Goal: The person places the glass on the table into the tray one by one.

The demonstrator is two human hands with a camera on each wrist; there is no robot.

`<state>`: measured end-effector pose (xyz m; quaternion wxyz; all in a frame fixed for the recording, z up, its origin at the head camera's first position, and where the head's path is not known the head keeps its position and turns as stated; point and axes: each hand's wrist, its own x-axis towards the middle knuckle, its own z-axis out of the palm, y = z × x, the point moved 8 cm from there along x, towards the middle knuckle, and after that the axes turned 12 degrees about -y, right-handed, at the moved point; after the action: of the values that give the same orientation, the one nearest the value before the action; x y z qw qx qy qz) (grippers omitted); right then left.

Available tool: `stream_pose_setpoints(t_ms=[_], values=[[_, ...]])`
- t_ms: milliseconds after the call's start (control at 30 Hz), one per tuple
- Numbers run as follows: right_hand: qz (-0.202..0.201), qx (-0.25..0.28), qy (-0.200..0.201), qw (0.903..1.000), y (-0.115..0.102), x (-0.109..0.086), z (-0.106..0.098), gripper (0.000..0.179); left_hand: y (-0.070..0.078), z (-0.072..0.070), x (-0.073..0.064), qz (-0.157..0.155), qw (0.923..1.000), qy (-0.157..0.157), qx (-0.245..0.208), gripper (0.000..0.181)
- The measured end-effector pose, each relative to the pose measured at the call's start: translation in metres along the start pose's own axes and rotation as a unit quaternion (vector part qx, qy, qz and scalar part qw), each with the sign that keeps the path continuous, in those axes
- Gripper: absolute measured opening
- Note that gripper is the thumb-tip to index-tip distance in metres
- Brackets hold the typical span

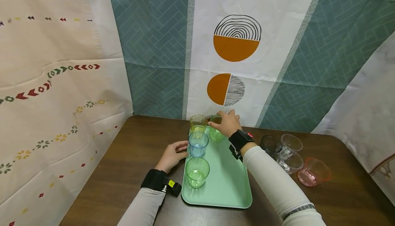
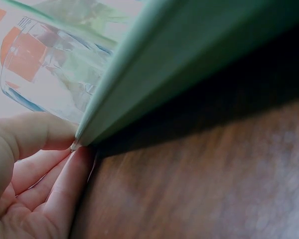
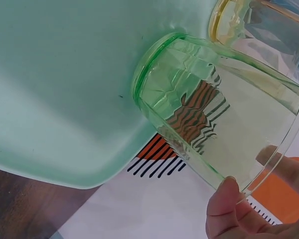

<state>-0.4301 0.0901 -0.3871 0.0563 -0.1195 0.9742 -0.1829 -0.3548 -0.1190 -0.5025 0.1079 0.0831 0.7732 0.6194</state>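
Note:
At the far end of the mint-green tray (image 1: 228, 181), my right hand (image 1: 227, 123) holds a green glass (image 3: 189, 99) by its rim. In the right wrist view its base meets the tray, and the thumb and fingers are at the rim. My left hand (image 1: 174, 155) pinches the tray's left edge, thumb above and fingers below in the left wrist view. Along that left side stand a yellow glass (image 1: 198, 123), a blue glass (image 1: 198, 144) and a second green glass (image 1: 197, 173), all upright.
On the brown wooden table (image 1: 123, 157), right of the tray, are a dark grey glass (image 1: 271, 145), two clear glasses and a pink glass (image 1: 313, 172). My right forearm crosses over the tray's right edge. A patterned cloth (image 1: 154, 47) hangs behind the table.

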Motion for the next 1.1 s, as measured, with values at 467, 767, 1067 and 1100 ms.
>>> stream_pose_setpoints(t_ms=[467, 767, 1067, 1100], values=[[0.008, 0.017, 0.0, 0.9998, -0.0004, 0.0004, -0.0022, 0.073, 0.0048, 0.0003, -0.0002, 0.015, 0.9998, -0.012, -0.005, 0.046], [0.006, 0.01, 0.014, 0.9998, -0.0023, -0.0005, 0.0, 0.072, 0.0017, -0.0005, -0.0002, 0.009, 0.9999, -0.007, -0.001, 0.046], [0.011, 0.011, 0.022, 0.9996, -0.0002, -0.0003, 0.0029, 0.071, 0.0, 0.0006, -0.0002, 0.003, 1.0, -0.003, 0.003, 0.046], [0.011, 0.009, 0.024, 0.9996, 0.0004, 0.0, 0.0033, 0.071, 0.0003, 0.0008, -0.0002, 0.003, 1.0, -0.002, 0.004, 0.046]])
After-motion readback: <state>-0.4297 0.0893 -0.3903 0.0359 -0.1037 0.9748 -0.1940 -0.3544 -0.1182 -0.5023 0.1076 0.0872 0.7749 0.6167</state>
